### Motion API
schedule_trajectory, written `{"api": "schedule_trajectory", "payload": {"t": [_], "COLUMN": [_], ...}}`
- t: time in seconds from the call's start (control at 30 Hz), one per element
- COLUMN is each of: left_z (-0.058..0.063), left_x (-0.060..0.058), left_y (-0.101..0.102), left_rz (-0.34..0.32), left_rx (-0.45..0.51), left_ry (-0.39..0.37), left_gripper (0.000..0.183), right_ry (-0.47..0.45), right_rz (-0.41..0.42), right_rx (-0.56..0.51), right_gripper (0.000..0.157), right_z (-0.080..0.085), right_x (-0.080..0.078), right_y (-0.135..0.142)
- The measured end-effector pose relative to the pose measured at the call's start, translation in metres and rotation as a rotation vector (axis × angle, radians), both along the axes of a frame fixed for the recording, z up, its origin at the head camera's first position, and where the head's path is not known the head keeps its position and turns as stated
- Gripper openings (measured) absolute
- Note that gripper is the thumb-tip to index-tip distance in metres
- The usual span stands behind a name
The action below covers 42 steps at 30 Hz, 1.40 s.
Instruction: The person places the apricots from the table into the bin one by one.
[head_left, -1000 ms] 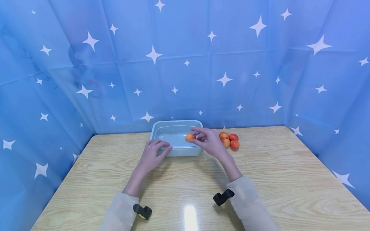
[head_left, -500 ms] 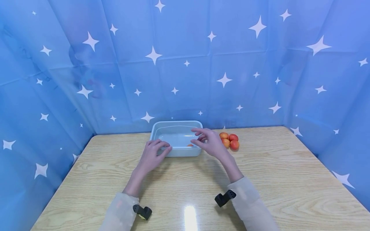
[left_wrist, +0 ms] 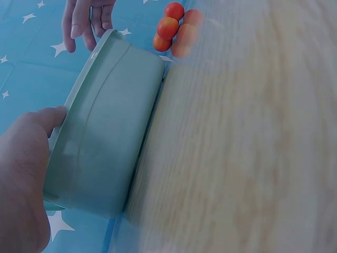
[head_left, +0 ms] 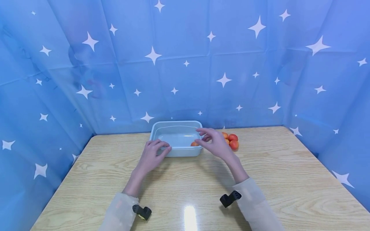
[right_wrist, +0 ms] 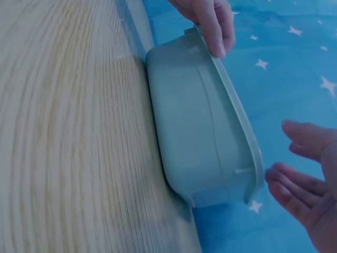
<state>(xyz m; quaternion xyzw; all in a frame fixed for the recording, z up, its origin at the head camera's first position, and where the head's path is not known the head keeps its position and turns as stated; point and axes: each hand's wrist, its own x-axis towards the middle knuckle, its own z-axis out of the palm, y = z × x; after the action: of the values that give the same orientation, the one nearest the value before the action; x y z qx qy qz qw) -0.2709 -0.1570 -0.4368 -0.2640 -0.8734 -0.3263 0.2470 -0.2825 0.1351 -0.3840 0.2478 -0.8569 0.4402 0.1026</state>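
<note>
A pale blue-green plastic box (head_left: 182, 152) stands near the table's back edge. My left hand (head_left: 152, 153) grips its rim at the front left; in the left wrist view the thumb (left_wrist: 50, 117) lies on the rim. Inside, at the front right corner, an orange fruit (head_left: 194, 144) shows partly over the front wall. Above the box's right end is my right hand (head_left: 216, 143), fingers loosely bent and apart with nothing between them. The right wrist view shows those fingers (right_wrist: 295, 192) just off the rim.
Right of the box, several red and orange round fruits (head_left: 233, 144) lie clustered on the wooden table (head_left: 274, 179), partly behind the right hand. A blue curtain (head_left: 179, 73) with white stars hangs behind the table and along both sides.
My right hand let go of the orange fruit, which dropped into the box and shifted slightly right. The hand then moved a little right. My left hand stayed on the rim.
</note>
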Motion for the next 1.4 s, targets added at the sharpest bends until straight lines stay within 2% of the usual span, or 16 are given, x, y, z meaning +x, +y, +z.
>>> {"api": "schedule_trajectory", "payload": {"t": [0.1, 0.43, 0.6, 0.87, 1.4], "left_z": [0.0, 0.0, 0.001, 0.0, 0.001], "left_x": [0.0, 0.0, 0.0, 0.0, 0.001], "left_y": [0.0, -0.001, -0.001, -0.001, 0.0], "left_rz": [0.0, -0.003, -0.002, 0.002, 0.006], "left_rx": [0.001, -0.003, -0.006, -0.007, -0.003], "left_ry": [-0.008, -0.013, -0.034, -0.037, -0.035], "left_gripper": [0.016, 0.017, 0.019, 0.019, 0.018], "right_ry": [-0.007, 0.068, 0.094, 0.049, 0.068], "right_rz": [-0.017, -0.051, -0.061, -0.09, -0.115], "right_rx": [0.005, 0.033, 0.057, 0.05, 0.086], "right_gripper": [0.044, 0.038, 0.04, 0.041, 0.042], "right_z": [0.0, -0.003, -0.005, -0.005, -0.007], "right_x": [0.001, -0.002, -0.003, -0.001, 0.001], "right_y": [0.005, 0.02, 0.028, 0.04, 0.065]}}
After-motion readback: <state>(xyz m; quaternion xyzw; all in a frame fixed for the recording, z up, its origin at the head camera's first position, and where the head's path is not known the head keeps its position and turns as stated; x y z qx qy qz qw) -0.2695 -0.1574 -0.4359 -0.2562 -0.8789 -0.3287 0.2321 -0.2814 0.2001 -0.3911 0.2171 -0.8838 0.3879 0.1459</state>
